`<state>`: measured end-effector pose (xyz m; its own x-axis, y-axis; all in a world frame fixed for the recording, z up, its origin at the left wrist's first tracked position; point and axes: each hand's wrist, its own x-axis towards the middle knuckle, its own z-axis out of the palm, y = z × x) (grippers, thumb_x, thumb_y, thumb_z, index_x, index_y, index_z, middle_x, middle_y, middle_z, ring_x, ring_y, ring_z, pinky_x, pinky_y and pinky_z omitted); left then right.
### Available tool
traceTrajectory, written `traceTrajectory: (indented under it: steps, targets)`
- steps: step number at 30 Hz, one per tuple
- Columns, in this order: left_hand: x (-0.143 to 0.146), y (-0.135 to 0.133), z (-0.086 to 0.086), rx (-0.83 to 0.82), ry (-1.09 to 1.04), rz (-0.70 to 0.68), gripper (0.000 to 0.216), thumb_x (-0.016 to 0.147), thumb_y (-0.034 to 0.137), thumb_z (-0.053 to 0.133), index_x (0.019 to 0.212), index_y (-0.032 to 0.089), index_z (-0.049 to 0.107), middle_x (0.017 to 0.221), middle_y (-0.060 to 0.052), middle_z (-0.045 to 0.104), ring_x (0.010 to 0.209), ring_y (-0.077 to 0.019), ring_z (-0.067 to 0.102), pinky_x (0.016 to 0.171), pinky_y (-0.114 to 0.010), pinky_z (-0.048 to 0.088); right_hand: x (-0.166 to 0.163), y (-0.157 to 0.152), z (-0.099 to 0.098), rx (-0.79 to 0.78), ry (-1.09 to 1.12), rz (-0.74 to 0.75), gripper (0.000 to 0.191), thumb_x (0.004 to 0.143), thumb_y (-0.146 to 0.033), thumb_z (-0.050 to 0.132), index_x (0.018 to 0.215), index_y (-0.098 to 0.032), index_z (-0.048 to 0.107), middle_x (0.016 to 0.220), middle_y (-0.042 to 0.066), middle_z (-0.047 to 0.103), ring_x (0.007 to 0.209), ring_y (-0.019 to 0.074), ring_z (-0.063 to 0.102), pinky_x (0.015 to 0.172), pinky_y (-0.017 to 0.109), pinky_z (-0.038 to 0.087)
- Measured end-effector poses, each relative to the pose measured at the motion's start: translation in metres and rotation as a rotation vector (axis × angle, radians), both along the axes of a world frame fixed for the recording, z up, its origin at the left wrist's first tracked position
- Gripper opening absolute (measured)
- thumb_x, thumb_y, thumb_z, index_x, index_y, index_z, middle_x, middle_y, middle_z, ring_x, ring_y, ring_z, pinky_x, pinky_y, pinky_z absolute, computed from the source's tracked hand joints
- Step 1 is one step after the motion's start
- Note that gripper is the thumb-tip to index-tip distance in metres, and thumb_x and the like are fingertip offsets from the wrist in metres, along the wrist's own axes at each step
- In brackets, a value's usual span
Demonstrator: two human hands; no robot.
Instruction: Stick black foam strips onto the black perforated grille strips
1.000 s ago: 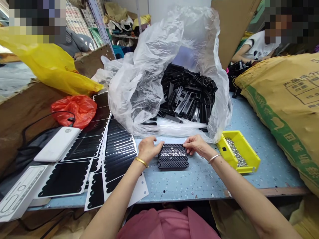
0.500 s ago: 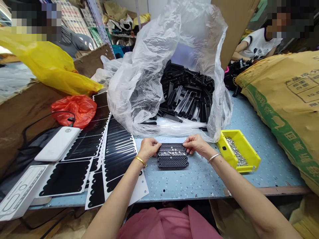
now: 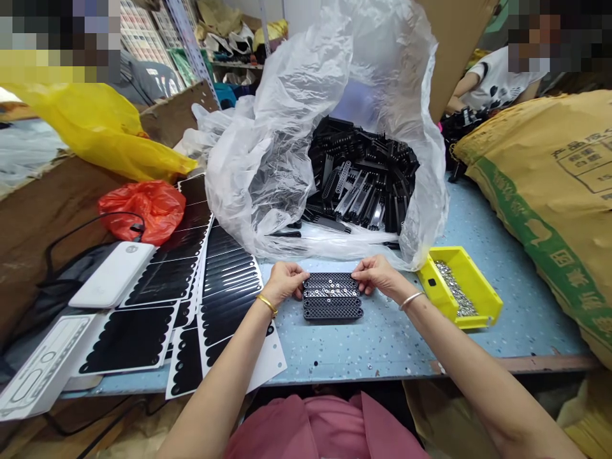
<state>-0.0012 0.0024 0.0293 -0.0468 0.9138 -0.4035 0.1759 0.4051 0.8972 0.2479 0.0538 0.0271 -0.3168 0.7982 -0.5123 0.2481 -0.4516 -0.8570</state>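
- I have the left hand nearly closed, thumb and fingers pinching the left end of the farthest of the black strips.
- My right hand is drawn in the same way at that strip's right end, its lower fingers curled.
- The perforated strips lie in close rows on the counter, lengthwise along its near edge and around the middle of it.
- I can see small metal pieces scattered on top of the strips.
- Toward the counter's right edge I see a yellow bin holding more metal bits.
- Behind both hands, toward the far edge, a clear plastic bag gapes open on a heap of black parts.
- Toward the near left corner I see overlapping sheets with black scalloped strips, and a white box.
- A tan sack fills the right side.
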Motion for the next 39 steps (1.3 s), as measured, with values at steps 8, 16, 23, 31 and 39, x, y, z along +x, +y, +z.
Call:
traceTrajectory:
  steps: [8,16,23,31,39]
  targets:
    - [-0.0021,0.0007,0.0001,0.0,-0.014,-0.025,0.017,0.076,0.022,0.068,0.066,0.012,0.058,0.042,0.002,0.058,0.031,-0.0095,0.054,0.028,-0.013,0.028,0.0003,0.0003,-0.0012,0.009,0.01,0.005,0.017,0.057,-0.021,0.076,0.06,-0.014,0.061,0.042,0.0,0.061,0.036,0.0118,0.058,0.03,0.017,0.045]
    - [0.0002,0.0013,-0.0078,0.034,0.02,-0.047,0.016,0.077,0.021,0.066,0.065,0.014,0.058,0.036,0.005,0.053,0.028,-0.0092,0.051,0.03,-0.015,0.032,0.0016,0.0001,-0.0019,0.012,0.024,0.008,0.021,0.054,-0.024,0.079,0.061,-0.014,0.061,0.043,0.0,0.061,0.036,0.0108,0.057,0.031,0.016,0.044]
    - [-0.0051,0.0026,-0.0012,-0.006,-0.042,-0.098,0.016,0.079,0.023,0.062,0.069,0.014,0.056,0.044,0.0,0.06,0.033,-0.0112,0.056,0.029,-0.015,0.025,0.0017,0.0001,-0.002,0.029,0.025,0.025,0.02,0.056,-0.024,0.078,0.061,-0.014,0.061,0.041,-0.001,0.059,0.035,0.0113,0.056,0.031,0.018,0.045]
    - [0.0017,0.0021,-0.0063,0.035,0.028,-0.043,0.016,0.076,0.02,0.063,0.063,0.015,0.055,0.039,0.005,0.053,0.031,-0.0083,0.05,0.033,-0.016,0.026,0.0014,0.0005,-0.0031,0.038,0.018,0.022,0.021,0.054,-0.025,0.078,0.06,-0.015,0.061,0.041,-0.001,0.059,0.035,0.0109,0.055,0.031,0.018,0.045]
    - [-0.0001,-0.0023,-0.0052,0.04,-0.031,-0.028,0.015,0.076,0.026,0.063,0.069,0.015,0.057,0.043,0.003,0.057,0.034,-0.0108,0.054,0.031,-0.017,0.027,0.0008,0.0009,-0.0052,0.046,0.021,0.016,0.021,0.054,-0.025,0.078,0.06,-0.015,0.061,0.041,-0.002,0.058,0.035,0.011,0.055,0.03,0.018,0.044]
